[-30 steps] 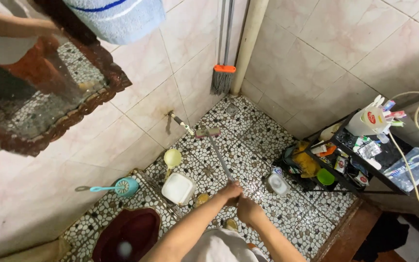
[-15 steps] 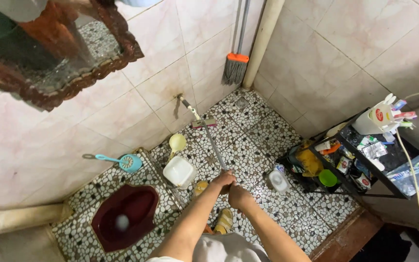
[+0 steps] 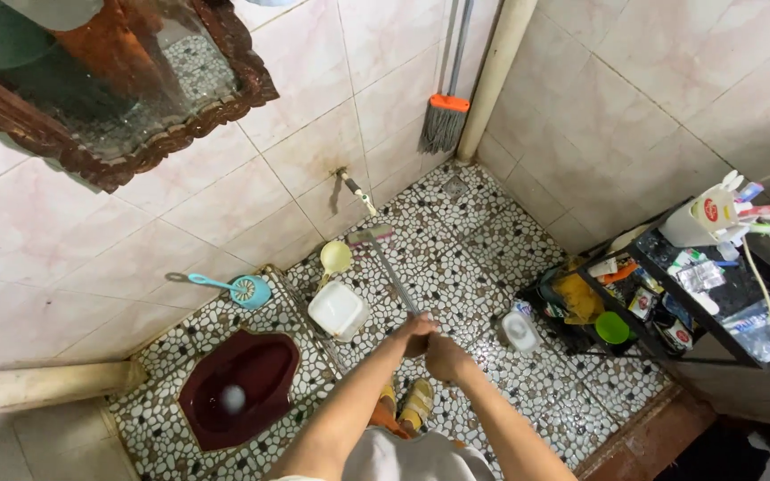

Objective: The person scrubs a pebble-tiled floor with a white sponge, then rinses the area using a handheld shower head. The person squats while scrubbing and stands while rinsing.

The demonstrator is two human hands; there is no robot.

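Both my hands grip the thin metal handle of a floor scrubber [image 3: 394, 276]. My left hand [image 3: 413, 335] is the upper-left one on the handle and my right hand [image 3: 446, 356] sits just beside it. The handle runs away from me to a flat pinkish head [image 3: 370, 236] that rests on the pebble-patterned floor [image 3: 483, 258] near the wall tap [image 3: 356, 190]. My feet in yellow sandals [image 3: 417, 403] show below my hands.
A dark red squat toilet [image 3: 238, 385] lies at the lower left, with a teal toilet brush [image 3: 241, 289], a white tub [image 3: 339, 310] and a yellow scoop [image 3: 335, 258] nearby. A broom [image 3: 446, 120] leans in the corner. A black rack [image 3: 661, 294] of toiletries stands at right.
The view has tilted down and left, showing more of the squat toilet. The scrubber head has slid a little toward the yellow scoop; both hands keep hold of the handle.
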